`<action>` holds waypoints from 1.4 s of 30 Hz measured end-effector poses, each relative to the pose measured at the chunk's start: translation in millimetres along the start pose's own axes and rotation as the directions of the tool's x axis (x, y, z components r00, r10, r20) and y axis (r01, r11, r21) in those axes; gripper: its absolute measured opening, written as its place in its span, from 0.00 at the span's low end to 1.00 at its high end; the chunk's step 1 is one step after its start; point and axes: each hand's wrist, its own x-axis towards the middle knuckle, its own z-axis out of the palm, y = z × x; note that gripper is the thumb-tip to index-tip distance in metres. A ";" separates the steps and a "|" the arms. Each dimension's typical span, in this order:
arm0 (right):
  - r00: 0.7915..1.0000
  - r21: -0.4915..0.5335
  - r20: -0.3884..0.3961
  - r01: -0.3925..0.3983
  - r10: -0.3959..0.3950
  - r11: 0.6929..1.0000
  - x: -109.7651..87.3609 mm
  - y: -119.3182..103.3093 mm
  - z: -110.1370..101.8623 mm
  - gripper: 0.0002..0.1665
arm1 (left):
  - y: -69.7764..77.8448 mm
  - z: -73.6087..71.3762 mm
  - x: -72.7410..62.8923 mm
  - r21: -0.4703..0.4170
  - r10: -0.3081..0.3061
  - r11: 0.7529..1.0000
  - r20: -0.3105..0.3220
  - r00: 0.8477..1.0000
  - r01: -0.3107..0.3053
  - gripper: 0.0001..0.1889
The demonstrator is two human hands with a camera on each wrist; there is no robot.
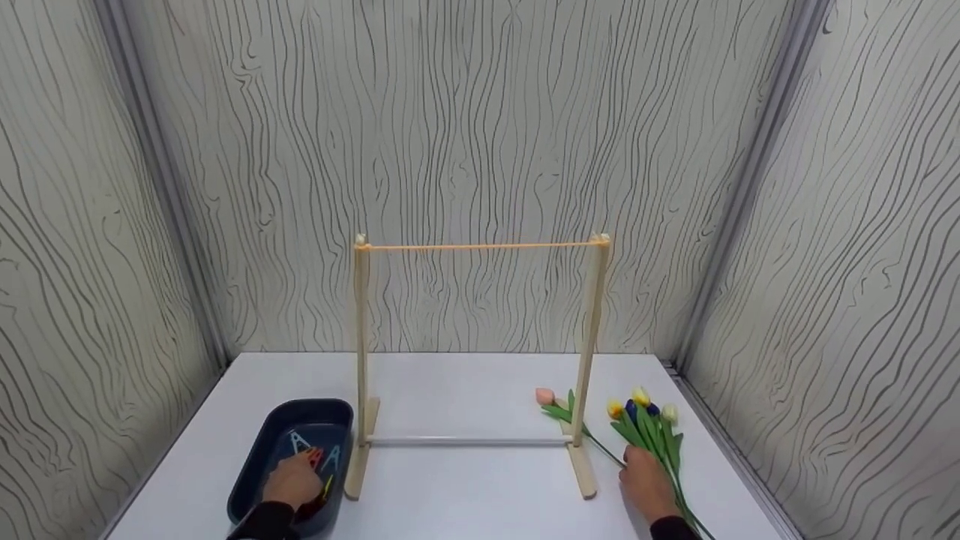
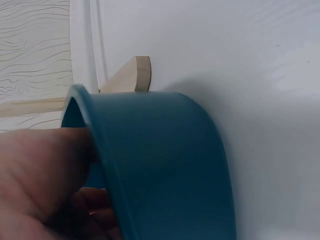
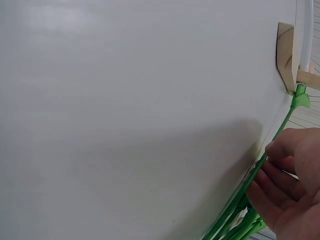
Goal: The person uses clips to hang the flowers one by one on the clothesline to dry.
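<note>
I can't read any words, letters, numbers, labels or signs on anything here.
</note>
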 end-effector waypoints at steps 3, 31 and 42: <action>1.000 -0.026 0.012 -0.021 0.021 0.999 1.2 0.8 -1.2 0.03 | -2.8 -0.3 1.5 -0.014 0.017 1.000 -0.014 1.000 -0.017 0.29; 1.000 -0.020 -0.018 -0.005 0.004 1.000 -3.1 2.3 4.2 0.02 | -10.8 0.6 5.4 0.034 0.077 0.997 -0.083 0.994 -0.074 0.10; 0.999 -0.044 0.044 -0.008 0.010 0.999 -5.5 4.4 1.9 0.03 | -10.8 -0.3 8.6 0.015 0.047 0.999 -0.084 0.995 -0.046 0.11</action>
